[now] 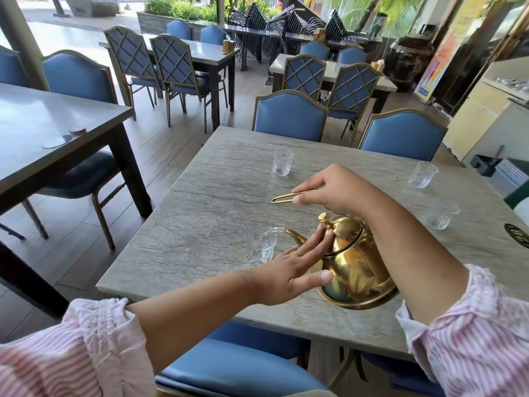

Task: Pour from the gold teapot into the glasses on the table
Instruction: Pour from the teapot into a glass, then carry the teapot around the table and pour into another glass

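Near table (200,224) front edge: right hand (329,190) grips gold teapot (357,267) by handle (282,197); left hand (286,267), fingers (312,242) straight, presses lid (343,233).

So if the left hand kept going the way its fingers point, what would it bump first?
The left hand would meet the gold teapot first; its fingertips seem to rest on the lid by the knob.
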